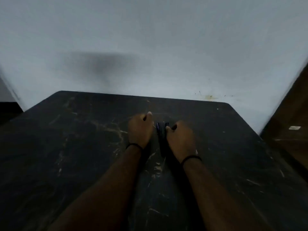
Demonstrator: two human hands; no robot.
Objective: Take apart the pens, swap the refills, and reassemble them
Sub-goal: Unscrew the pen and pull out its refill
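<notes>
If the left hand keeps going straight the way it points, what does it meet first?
Probably nothing nearby: the left hand points away over bare black table toward the wall; the pens lie beside it. Depth is unclear.

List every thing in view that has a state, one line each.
Left hand: over the table, fingers curled; too blurred to tell whether it holds anything.
Right hand: over the table beside the pens, fingers curled; hold unclear.
Pens: dark, lying between the hands; too dim to tell whether assembled or apart.
Table: dark top, scratched and smeared with pale marks.
</notes>
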